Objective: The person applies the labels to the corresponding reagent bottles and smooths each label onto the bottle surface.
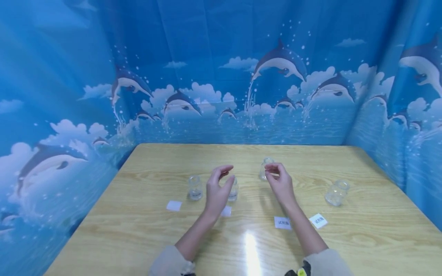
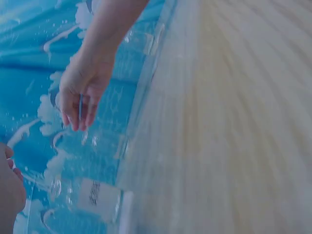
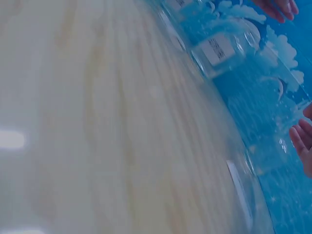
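L hand [image 1: 216, 188] & R hand [image 1: 281, 184] are loosely curved, gripping nothing, R one right by far glass jar [image 1: 263, 171] just R of centre; rushed grab could tip it b/c fingertips might clip the rim.

Clad in loose, pale greyish sleeves [image 1: 329, 264] ending partway along bare forearms [image 1: 305, 232], with dark patches [image 1: 291, 273] and a rounded yellow spot [image 1: 302, 272] alongside.

The left hand [image 1: 216, 192] partly hides one glass jar [image 1: 234, 190].
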The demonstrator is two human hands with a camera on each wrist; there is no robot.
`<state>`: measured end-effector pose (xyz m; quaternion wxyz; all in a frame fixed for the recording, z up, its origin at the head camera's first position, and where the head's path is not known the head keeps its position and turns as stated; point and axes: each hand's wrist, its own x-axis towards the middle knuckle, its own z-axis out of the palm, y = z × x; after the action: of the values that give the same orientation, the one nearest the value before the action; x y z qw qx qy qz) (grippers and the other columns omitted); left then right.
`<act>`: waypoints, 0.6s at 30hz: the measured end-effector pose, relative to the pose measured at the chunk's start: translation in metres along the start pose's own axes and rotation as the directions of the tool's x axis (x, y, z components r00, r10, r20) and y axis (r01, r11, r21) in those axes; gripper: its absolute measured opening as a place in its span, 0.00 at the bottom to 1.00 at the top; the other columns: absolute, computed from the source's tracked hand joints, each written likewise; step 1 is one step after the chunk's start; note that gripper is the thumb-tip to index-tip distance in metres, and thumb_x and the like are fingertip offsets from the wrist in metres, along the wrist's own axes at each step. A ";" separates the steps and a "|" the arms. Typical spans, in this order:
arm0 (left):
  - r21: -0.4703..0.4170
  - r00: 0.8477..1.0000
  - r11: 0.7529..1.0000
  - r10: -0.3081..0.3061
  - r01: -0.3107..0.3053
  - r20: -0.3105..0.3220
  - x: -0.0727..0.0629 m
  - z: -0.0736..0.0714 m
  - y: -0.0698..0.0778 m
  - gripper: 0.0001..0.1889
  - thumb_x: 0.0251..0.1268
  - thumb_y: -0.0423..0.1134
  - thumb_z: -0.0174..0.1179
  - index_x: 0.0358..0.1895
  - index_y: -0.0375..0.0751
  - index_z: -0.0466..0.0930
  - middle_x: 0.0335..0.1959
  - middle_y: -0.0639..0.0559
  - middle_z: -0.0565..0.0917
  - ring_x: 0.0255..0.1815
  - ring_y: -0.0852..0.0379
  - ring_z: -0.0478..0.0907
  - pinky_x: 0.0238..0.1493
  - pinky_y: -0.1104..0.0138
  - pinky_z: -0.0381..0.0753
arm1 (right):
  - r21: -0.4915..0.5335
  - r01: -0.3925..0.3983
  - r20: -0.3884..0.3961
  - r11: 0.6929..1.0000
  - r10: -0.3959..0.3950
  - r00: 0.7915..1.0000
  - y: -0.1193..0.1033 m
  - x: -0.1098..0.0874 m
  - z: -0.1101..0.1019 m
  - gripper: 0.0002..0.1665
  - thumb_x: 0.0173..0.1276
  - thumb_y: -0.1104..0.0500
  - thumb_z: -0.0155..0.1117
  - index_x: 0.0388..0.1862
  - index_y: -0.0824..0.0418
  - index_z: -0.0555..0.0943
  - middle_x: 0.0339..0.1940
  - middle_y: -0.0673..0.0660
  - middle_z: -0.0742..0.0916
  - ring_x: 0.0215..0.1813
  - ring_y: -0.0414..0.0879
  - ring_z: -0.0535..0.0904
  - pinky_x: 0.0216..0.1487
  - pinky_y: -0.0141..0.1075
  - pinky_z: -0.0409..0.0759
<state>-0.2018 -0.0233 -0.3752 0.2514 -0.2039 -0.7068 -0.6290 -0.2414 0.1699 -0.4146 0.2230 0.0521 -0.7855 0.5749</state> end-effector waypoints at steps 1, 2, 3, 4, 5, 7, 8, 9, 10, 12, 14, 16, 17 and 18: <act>-0.012 1.000 1.000 0.011 -0.011 0.018 0.002 0.006 -0.002 0.15 0.54 0.19 0.57 0.47 0.24 0.73 0.45 0.37 0.77 0.49 0.43 0.73 0.54 0.56 0.72 | -0.013 -0.028 -0.003 1.000 0.028 1.000 0.002 0.003 -0.005 0.14 0.61 0.72 0.57 0.46 0.70 0.72 0.45 0.63 0.80 0.47 0.53 0.76 0.47 0.33 0.76; -0.025 0.999 1.000 0.019 -0.019 0.037 0.003 0.013 -0.006 0.15 0.55 0.20 0.58 0.47 0.25 0.73 0.46 0.38 0.77 0.49 0.44 0.73 0.53 0.57 0.72 | -0.022 -0.056 0.003 0.998 0.056 0.998 0.004 0.005 -0.009 0.15 0.62 0.72 0.57 0.48 0.70 0.71 0.46 0.63 0.79 0.49 0.53 0.75 0.49 0.36 0.76; -0.042 0.998 0.999 0.020 -0.018 0.055 0.004 0.020 -0.010 0.15 0.55 0.21 0.58 0.47 0.26 0.73 0.46 0.39 0.77 0.49 0.45 0.73 0.53 0.58 0.73 | -0.027 -0.084 0.016 0.996 0.085 0.996 0.007 0.008 -0.013 0.16 0.62 0.72 0.57 0.49 0.70 0.70 0.48 0.64 0.78 0.50 0.54 0.74 0.50 0.38 0.75; -0.043 0.997 0.999 0.012 -0.009 0.074 0.005 0.027 -0.015 0.16 0.55 0.21 0.59 0.48 0.27 0.73 0.47 0.40 0.77 0.49 0.46 0.73 0.53 0.59 0.73 | -0.037 -0.107 0.033 0.994 0.109 0.994 0.010 0.010 -0.015 0.18 0.62 0.71 0.56 0.51 0.70 0.69 0.50 0.64 0.77 0.51 0.55 0.74 0.52 0.40 0.74; -0.049 0.996 0.999 0.003 0.002 0.090 0.005 0.034 -0.020 0.16 0.55 0.22 0.59 0.49 0.27 0.73 0.47 0.41 0.77 0.50 0.47 0.73 0.52 0.60 0.73 | -0.049 -0.126 0.055 0.991 0.129 0.990 0.013 0.012 -0.017 0.19 0.62 0.71 0.56 0.53 0.70 0.68 0.51 0.65 0.76 0.53 0.56 0.73 0.53 0.43 0.73; -0.055 0.991 0.997 -0.044 0.051 0.124 0.006 0.049 -0.028 0.18 0.56 0.25 0.60 0.51 0.29 0.72 0.49 0.43 0.76 0.51 0.46 0.73 0.52 0.62 0.73 | -0.063 -0.152 0.105 0.986 0.158 0.982 0.020 0.016 -0.020 0.22 0.62 0.70 0.56 0.56 0.71 0.65 0.55 0.66 0.74 0.55 0.59 0.70 0.55 0.46 0.70; -0.054 0.987 0.995 -0.078 0.087 0.140 0.007 0.056 -0.032 0.18 0.56 0.26 0.60 0.52 0.29 0.71 0.50 0.42 0.75 0.51 0.45 0.73 0.53 0.62 0.73 | -0.072 -0.157 0.130 0.985 0.165 0.978 0.023 0.018 -0.021 0.24 0.63 0.70 0.57 0.57 0.72 0.64 0.57 0.67 0.72 0.57 0.60 0.69 0.56 0.47 0.69; -0.050 0.980 0.990 -0.123 0.132 0.155 0.007 0.063 -0.035 0.19 0.57 0.27 0.60 0.53 0.30 0.71 0.51 0.42 0.75 0.52 0.44 0.73 0.53 0.62 0.73 | -0.082 -0.157 0.155 0.984 0.168 0.973 0.026 0.019 -0.022 0.25 0.63 0.69 0.56 0.58 0.73 0.63 0.58 0.69 0.71 0.58 0.62 0.68 0.57 0.48 0.69; -0.040 0.971 0.983 -0.169 0.178 0.169 0.007 0.070 -0.039 0.20 0.57 0.28 0.60 0.54 0.30 0.70 0.52 0.42 0.74 0.52 0.44 0.72 0.53 0.62 0.73 | -0.092 -0.155 0.175 0.984 0.169 0.970 0.029 0.021 -0.022 0.26 0.63 0.69 0.57 0.59 0.74 0.62 0.59 0.70 0.70 0.59 0.63 0.67 0.58 0.48 0.68; -0.017 0.944 0.961 -0.266 0.274 0.194 0.007 0.082 -0.047 0.23 0.59 0.31 0.60 0.58 0.32 0.67 0.56 0.41 0.72 0.54 0.43 0.71 0.55 0.61 0.71 | -0.096 -0.155 0.209 0.983 0.172 0.963 0.034 0.023 -0.023 0.28 0.64 0.68 0.56 0.61 0.75 0.60 0.61 0.72 0.68 0.60 0.65 0.65 0.59 0.49 0.67; 0.017 0.916 0.936 -0.348 0.352 0.200 0.007 0.093 -0.054 0.26 0.60 0.33 0.60 0.62 0.33 0.64 0.59 0.40 0.69 0.56 0.42 0.69 0.56 0.59 0.70 | -0.092 -0.156 0.227 0.984 0.173 0.958 0.039 0.024 -0.024 0.29 0.65 0.68 0.56 0.62 0.75 0.58 0.61 0.73 0.67 0.60 0.66 0.65 0.59 0.50 0.67; 0.042 0.893 0.913 -0.405 0.405 0.196 0.007 0.101 -0.062 0.28 0.61 0.35 0.59 0.64 0.33 0.61 0.61 0.38 0.67 0.57 0.42 0.67 0.57 0.56 0.68 | -0.063 -0.163 0.236 0.985 0.173 0.956 0.043 0.025 -0.025 0.30 0.66 0.68 0.55 0.63 0.76 0.58 0.61 0.74 0.66 0.60 0.67 0.64 0.59 0.51 0.66; 0.054 0.884 0.904 -0.427 0.425 0.189 0.007 0.104 -0.066 0.29 0.62 0.36 0.58 0.65 0.33 0.60 0.61 0.38 0.66 0.58 0.41 0.66 0.57 0.55 0.68 | -0.048 -0.165 0.241 0.985 0.171 0.955 0.045 0.025 -0.025 0.30 0.67 0.67 0.55 0.63 0.76 0.57 0.61 0.75 0.66 0.60 0.67 0.64 0.59 0.51 0.65; 0.057 0.877 0.896 -0.444 0.441 0.181 0.007 0.107 -0.070 0.29 0.63 0.36 0.57 0.66 0.34 0.59 0.62 0.37 0.65 0.59 0.41 0.65 0.58 0.54 0.67 | -0.033 -0.165 0.242 0.986 0.169 0.956 0.047 0.025 -0.025 0.30 0.67 0.67 0.55 0.63 0.76 0.57 0.61 0.75 0.66 0.60 0.67 0.64 0.59 0.52 0.65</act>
<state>-0.2604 0.0740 -0.4347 0.0341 -0.0942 -0.7598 -0.6424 -0.2729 0.2131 -0.4400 0.0758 0.0544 -0.8122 0.5758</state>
